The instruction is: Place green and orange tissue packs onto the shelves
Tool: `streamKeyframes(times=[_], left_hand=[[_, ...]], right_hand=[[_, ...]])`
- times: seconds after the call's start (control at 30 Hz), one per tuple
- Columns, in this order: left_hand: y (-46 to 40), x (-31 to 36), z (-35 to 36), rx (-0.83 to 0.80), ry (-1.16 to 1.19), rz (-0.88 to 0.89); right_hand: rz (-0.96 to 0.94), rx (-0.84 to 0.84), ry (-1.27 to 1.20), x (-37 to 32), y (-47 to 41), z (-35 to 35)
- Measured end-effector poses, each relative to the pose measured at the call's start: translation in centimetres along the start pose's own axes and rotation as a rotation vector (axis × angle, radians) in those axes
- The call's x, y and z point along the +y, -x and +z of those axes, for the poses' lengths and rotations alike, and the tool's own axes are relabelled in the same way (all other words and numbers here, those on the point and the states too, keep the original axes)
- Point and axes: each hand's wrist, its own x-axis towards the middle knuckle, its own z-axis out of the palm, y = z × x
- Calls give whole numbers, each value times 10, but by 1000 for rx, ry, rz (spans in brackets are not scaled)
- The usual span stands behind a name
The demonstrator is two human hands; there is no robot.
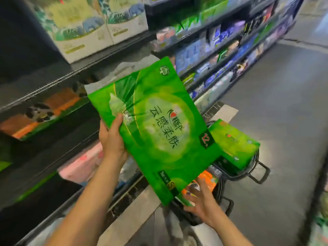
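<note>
My left hand [111, 139] grips a big glossy green tissue pack [156, 128], tilted above the black basket [255, 167]. My right hand [202, 201], fingers spread, touches its lower corner, I think. Blurred shelves [221, 55] line the grey floor [276, 103].

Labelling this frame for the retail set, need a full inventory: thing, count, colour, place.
large green tissue pack: 1, green with white print, held tilted above the basket
smaller green pack: 1, green, lying on top of the basket's contents
orange pack: 1, orange, inside the basket
shopping basket: 1, black, on the floor beside the shelves
cartons: 2, white with green-blue print, upper shelf
pink pack: 1, pink, low shelf
shelved packs: many, mostly blue and green, blurred, along the aisle
floor: grey
left hand: grips the large pack's left edge
right hand: fingers spread beneath the pack's lower corner, over the basket
</note>
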Motion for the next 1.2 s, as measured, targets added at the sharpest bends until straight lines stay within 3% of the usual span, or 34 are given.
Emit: streamKeyframes(times=[0.1,0.23,0.5,0.63,0.7,0.87,1.03,1.2], left_hand=[[34,-11,-35,154,143,-87],[61,-10,-86,201,231,-134],[108,65,-257,313,226,-125],[136,138,-383,510,245,-72],[140,177,-427,483,79,-104],[159,212,-476,233,-144,-265],[185,185,-529,298,-133,-274],[204,146,-553,389,-130,-233]], right_hand=[[-76,20,-274,-3,-24,35],[-246,67,-210,-11,-23,58],[-342,-177,-34,24,12,155],[-397,-307,64,39,41,208],[-434,-394,137,48,52,228],[-534,-564,364,78,79,275],[-540,-584,519,95,86,296],[-404,-622,734,105,78,313]])
